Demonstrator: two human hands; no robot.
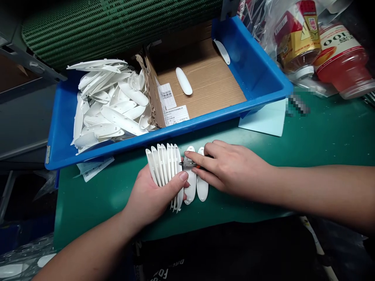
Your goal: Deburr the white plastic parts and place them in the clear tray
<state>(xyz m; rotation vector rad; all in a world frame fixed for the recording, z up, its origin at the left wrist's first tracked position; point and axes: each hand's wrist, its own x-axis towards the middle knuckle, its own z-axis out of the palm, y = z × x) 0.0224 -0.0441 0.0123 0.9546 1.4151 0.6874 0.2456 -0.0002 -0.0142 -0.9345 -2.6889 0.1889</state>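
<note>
Left hand (154,197) curled round a stack of white plastic shells (164,175); right hand (231,168) pinching little orange-handled snips (189,165) against them.

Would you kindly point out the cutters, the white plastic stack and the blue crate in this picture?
Cutters (187,165): head view, on the metal blades.
White plastic stack (162,166): head view, on its middle.
Blue crate (205,116): head view, on its front rim.

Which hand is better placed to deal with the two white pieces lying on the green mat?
Probably the right hand: it holds small cutters just beside the white pieces, while the left hand is occupied gripping a stack.
</note>
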